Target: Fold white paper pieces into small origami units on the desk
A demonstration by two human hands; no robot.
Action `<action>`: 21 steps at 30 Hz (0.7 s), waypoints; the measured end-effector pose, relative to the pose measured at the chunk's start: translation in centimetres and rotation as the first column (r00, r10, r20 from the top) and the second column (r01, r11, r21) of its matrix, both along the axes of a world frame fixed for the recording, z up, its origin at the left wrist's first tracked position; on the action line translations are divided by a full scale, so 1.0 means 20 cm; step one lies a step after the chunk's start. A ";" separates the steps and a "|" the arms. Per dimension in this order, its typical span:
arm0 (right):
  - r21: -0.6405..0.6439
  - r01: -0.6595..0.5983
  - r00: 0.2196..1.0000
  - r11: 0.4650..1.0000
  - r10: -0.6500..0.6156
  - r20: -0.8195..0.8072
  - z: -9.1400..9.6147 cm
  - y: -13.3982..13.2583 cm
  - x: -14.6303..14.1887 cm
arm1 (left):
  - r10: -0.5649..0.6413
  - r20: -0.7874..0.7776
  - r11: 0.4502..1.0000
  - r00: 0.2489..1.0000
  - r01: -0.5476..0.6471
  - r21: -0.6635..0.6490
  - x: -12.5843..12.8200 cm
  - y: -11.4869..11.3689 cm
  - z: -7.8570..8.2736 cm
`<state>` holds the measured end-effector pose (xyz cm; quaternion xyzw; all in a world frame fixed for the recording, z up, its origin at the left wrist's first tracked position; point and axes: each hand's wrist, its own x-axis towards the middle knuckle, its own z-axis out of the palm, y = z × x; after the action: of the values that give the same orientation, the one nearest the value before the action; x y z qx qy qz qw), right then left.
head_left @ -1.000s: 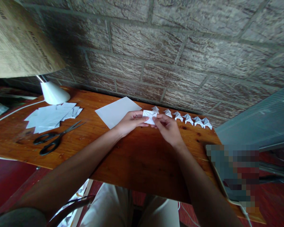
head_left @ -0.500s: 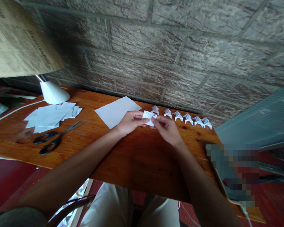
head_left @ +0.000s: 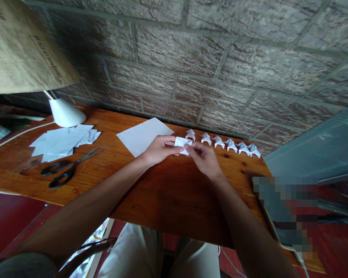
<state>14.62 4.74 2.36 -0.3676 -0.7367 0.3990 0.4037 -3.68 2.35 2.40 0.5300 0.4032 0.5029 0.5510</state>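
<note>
Between my two hands, above the wooden table, is a small folded square of white paper with creases running across its face. My left hand pinches its left side, thumb in front and fingers behind. On the right side, my right hand grips it, with the thumb pressed on the paper's face. Just behind stands a row of several small folded white paper figures along the wall side of the table. A flat white sheet of paper lies behind my left hand.
To the left lie black-handled scissors and a loose stack of white paper pieces. A lamp with a white base stands behind them. A blurred-out device rests at the right edge. A brick wall bounds the table's back.
Both hands keep hold of the folded paper in nearly the same spot. Its tilt and the finger positions have shifted only slightly.
</note>
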 end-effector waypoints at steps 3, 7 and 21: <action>-0.026 -0.006 1.000 1.000 0.005 -0.017 -0.02 0.01 0.00 | -0.002 -0.004 1.000 1.000 0.002 -0.004 0.00 0.01 -0.01; -0.061 -0.001 1.000 0.998 0.000 -0.020 -0.06 0.02 0.00 | -0.007 -0.003 1.000 1.000 0.007 -0.007 0.00 0.01 -0.02; -0.045 0.043 0.997 0.998 -0.046 -0.069 -0.02 0.00 -0.02 | 0.116 0.089 0.987 0.989 -0.105 -0.120 0.04 -0.02 0.02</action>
<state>14.19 4.67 1.88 -0.3784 -0.7051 0.4183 0.4299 -2.83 2.02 2.82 0.4494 0.4336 0.5336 0.5704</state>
